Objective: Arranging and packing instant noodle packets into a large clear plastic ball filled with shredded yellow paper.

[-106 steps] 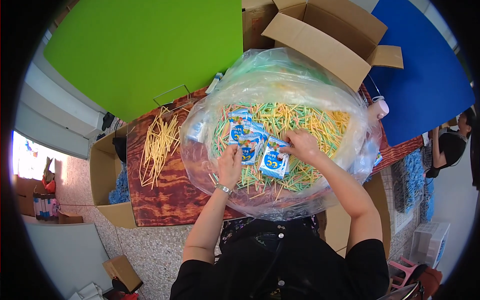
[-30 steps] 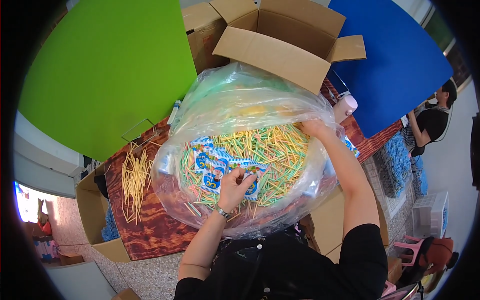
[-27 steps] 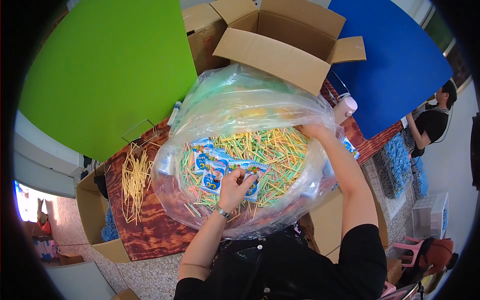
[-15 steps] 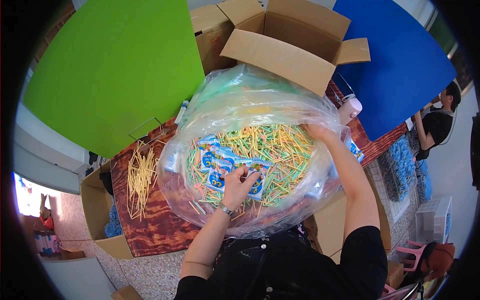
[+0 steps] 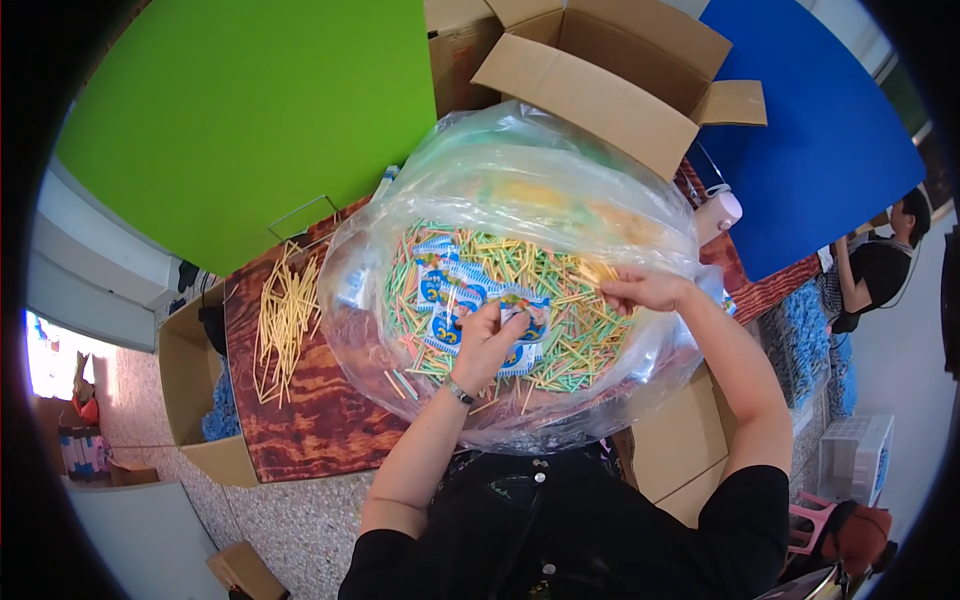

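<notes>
A big clear plastic bag [image 5: 500, 197] lies open on the table, full of short thin sticks [image 5: 573, 350] in yellow, green and pink. Several small blue-and-white packets [image 5: 435, 272] rest on the sticks at the left. My left hand [image 5: 486, 345], a watch on its wrist, is closed over these packets and pinches one packet [image 5: 536, 312] at its near edge. To its right, my right hand [image 5: 648, 290] is above the heap, its fingers closed on a few yellow sticks [image 5: 594, 270]. How many sticks it holds cannot be made out.
Loose pale-yellow sticks [image 5: 287, 315] lie in a pile on the wood-patterned table [image 5: 310, 440]. Behind the bag stands an open cardboard box [image 5: 600, 85], between a green board [image 5: 250, 120] and a blue board [image 5: 810, 140]. A pink cup [image 5: 718, 215] stands right; beyond it, another person [image 5: 885, 270].
My right hand has come away from the bag's right inner side toward the middle, now with yellow sticks in its fingers. My left hand stays on the packets. The whole view has shifted slightly.
</notes>
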The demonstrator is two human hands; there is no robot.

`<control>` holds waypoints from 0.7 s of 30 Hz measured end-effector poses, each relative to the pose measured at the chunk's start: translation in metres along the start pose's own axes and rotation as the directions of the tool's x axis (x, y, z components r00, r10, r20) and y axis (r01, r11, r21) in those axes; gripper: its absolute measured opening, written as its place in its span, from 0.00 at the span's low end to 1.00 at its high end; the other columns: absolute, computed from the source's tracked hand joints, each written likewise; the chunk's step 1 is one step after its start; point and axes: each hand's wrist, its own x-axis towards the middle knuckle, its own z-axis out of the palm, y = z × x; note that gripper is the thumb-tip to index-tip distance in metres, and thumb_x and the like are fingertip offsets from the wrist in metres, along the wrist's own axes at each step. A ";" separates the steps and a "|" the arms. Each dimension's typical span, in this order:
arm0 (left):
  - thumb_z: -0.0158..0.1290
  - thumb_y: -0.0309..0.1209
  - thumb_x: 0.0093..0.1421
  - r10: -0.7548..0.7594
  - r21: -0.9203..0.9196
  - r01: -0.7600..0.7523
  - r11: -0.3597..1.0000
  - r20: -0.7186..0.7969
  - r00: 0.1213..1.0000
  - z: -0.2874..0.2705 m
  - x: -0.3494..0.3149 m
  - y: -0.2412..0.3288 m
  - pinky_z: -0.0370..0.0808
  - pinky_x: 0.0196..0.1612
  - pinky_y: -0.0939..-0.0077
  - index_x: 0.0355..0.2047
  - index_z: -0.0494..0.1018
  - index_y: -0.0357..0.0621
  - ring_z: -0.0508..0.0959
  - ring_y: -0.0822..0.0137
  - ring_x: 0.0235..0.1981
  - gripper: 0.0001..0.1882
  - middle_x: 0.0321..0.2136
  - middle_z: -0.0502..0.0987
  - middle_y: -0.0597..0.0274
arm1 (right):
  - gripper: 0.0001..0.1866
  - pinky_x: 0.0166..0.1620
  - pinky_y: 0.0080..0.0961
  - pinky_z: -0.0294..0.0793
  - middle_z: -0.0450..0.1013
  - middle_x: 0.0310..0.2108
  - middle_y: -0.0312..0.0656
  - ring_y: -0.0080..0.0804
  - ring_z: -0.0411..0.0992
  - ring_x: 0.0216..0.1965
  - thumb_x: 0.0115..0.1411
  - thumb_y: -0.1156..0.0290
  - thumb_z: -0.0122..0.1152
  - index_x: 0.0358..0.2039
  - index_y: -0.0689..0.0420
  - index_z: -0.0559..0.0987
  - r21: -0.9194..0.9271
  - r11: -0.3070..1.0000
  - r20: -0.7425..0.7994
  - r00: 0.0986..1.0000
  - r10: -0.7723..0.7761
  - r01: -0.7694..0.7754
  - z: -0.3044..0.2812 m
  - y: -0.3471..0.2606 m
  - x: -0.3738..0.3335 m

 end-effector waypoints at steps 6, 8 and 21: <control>0.52 0.29 0.64 0.107 -0.406 -0.034 0.913 0.159 0.982 0.013 0.009 0.003 0.72 0.43 0.77 0.38 0.75 0.41 0.76 0.75 0.37 0.06 0.35 0.79 0.65 | 0.11 0.28 0.13 0.70 0.72 0.27 0.31 0.15 0.70 0.25 0.68 0.61 0.51 0.39 0.56 0.74 0.276 0.957 0.204 0.978 0.030 -0.087 0.058 -0.004 0.008; 0.52 0.29 0.64 0.106 -0.395 -0.044 0.917 0.137 0.985 0.015 0.010 0.001 0.72 0.42 0.78 0.39 0.75 0.40 0.76 0.76 0.37 0.07 0.36 0.79 0.66 | 0.12 0.27 0.12 0.70 0.72 0.27 0.30 0.15 0.70 0.25 0.67 0.61 0.52 0.38 0.56 0.74 0.415 0.906 0.233 0.972 -0.011 -0.089 0.070 -0.006 0.012; 0.62 0.23 0.52 0.273 0.313 -0.215 0.925 -0.155 0.950 -0.021 -0.006 -0.002 0.68 0.26 0.83 0.30 0.75 0.39 0.71 0.82 0.24 0.07 0.26 0.76 0.70 | 0.13 0.24 0.28 0.68 0.69 0.19 0.37 0.28 0.70 0.20 0.67 0.59 0.50 0.34 0.57 0.69 -0.384 0.900 -0.043 0.970 -0.240 0.206 0.068 -0.098 -0.026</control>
